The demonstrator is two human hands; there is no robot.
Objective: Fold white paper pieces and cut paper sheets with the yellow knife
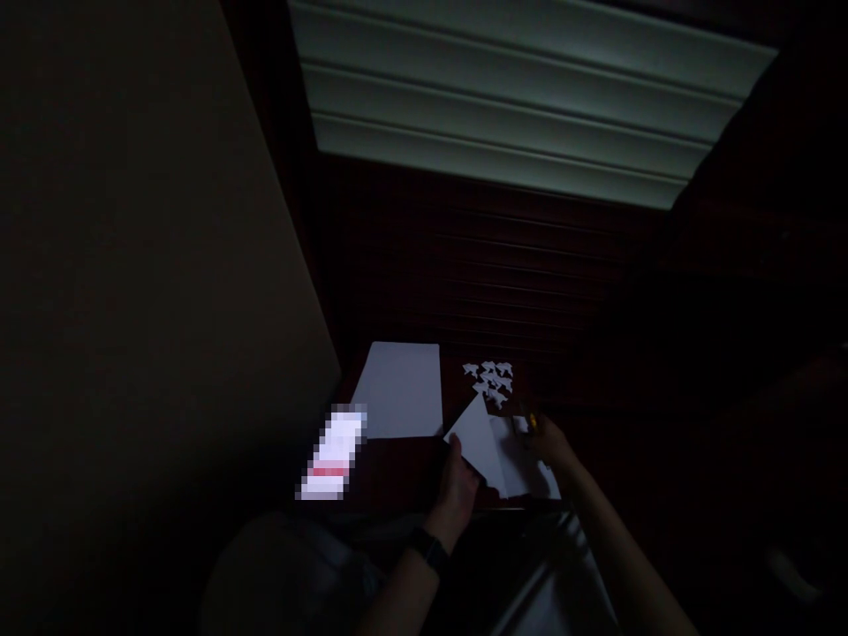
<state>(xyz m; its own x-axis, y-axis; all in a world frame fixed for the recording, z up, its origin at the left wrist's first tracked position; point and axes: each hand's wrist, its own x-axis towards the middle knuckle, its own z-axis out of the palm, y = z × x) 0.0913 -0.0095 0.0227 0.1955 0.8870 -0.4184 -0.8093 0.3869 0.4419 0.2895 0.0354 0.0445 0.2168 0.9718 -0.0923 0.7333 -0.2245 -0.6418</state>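
Observation:
My left hand (pixel 458 481), with a dark watch at its wrist, grips the near edge of a white sheet of paper (pixel 475 442), thumb on top. In my right hand (pixel 551 442) is a pair of scissors with a yellow handle (pixel 533 423); the blades are hard to make out in the dark. More white paper (pixel 520 459) lies beneath and beside my right hand. Just beyond the held sheet sits a small cluster of white paper cutouts (pixel 494 380) with jagged outlines. The fingers of my right hand are partly lost in shadow.
A stack or sheet of white paper (pixel 404 389) lies at the back left of the dark table (pixel 397 473). A bright, pixelated phone-like screen (pixel 331 455) is at the left edge. Behind stand a slatted dark panel (pixel 517 265) and pale shutter slats (pixel 503 97); a wall (pixel 146 265) rises left.

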